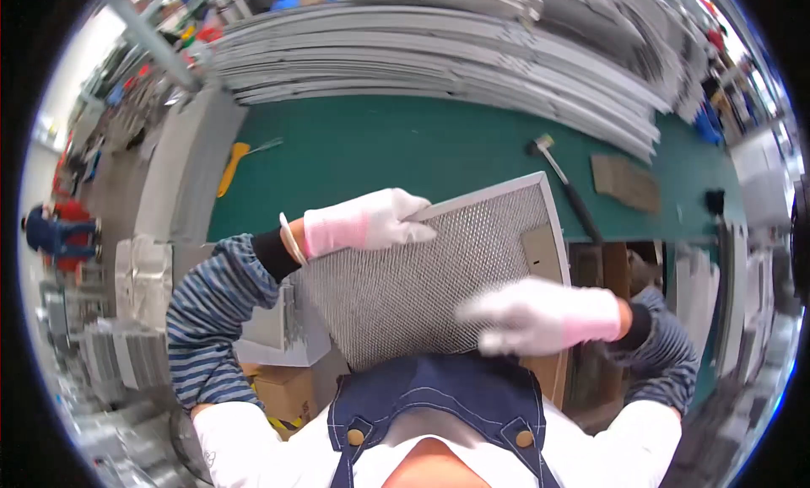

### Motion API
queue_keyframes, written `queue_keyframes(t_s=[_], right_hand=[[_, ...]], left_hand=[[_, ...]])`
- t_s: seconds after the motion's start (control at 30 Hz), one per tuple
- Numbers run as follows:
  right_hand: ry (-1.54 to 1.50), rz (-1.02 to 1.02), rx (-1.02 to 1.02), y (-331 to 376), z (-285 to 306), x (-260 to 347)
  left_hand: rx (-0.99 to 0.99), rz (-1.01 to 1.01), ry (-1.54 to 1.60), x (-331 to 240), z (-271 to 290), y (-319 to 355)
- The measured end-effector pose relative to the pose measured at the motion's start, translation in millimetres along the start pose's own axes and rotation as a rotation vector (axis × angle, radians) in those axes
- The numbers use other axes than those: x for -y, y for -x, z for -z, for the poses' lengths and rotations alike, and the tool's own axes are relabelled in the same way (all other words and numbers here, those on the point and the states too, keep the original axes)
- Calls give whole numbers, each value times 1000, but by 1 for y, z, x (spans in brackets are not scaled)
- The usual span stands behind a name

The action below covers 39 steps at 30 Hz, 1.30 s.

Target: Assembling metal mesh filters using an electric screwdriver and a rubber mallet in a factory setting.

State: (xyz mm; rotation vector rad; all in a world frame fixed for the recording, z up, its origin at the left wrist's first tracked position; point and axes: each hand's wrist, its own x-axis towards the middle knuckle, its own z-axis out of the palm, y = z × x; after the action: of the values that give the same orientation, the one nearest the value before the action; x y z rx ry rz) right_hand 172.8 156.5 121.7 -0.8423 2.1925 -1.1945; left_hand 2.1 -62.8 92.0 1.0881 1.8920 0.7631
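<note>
The mesh filter panel (439, 277) sits tilted against the person's chest, above the green bench (396, 150) edge. It looks light and stiff-framed with dentable mesh — best held by the frame. The left hand (371, 221) grips its upper edge; the right hand (540, 317) lies blurred across the mesh — whether it grips, I cannot tell.

Mesh filter panel (439, 277) held tilted over near edge of workbench (380, 150), between person's chest and bench. Left hand (367, 221) on panel's upper left edge, right hand (540, 318) over its lower right part. Stack of flat panels (439, 58) along far edge of bench, running left to right. Scraper (232, 167) near left edge. Brush (565, 184) right of centre, just behind panel's top right corner. Cardboard piece (626, 183) right of brush. Cardboard box (283, 391) below bench, lower left.
</note>
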Motion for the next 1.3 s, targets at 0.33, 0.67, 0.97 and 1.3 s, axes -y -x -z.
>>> queue_keyframes(t_s=[0.33, 0.67, 0.97, 1.3], right_hand=[[533, -339, -552, 50, 35, -45], [285, 14, -20, -80, 38, -24], [463, -106, -131, -56, 59, -47], [145, 18, 16, -126, 30, -26]], left_hand=[[248, 75, -336, -44, 30, 28], [-122, -112, -340, -39, -1, 52], [-275, -1, -253, -3, -13, 109], [-216, -203, -272, 2, -2, 58]])
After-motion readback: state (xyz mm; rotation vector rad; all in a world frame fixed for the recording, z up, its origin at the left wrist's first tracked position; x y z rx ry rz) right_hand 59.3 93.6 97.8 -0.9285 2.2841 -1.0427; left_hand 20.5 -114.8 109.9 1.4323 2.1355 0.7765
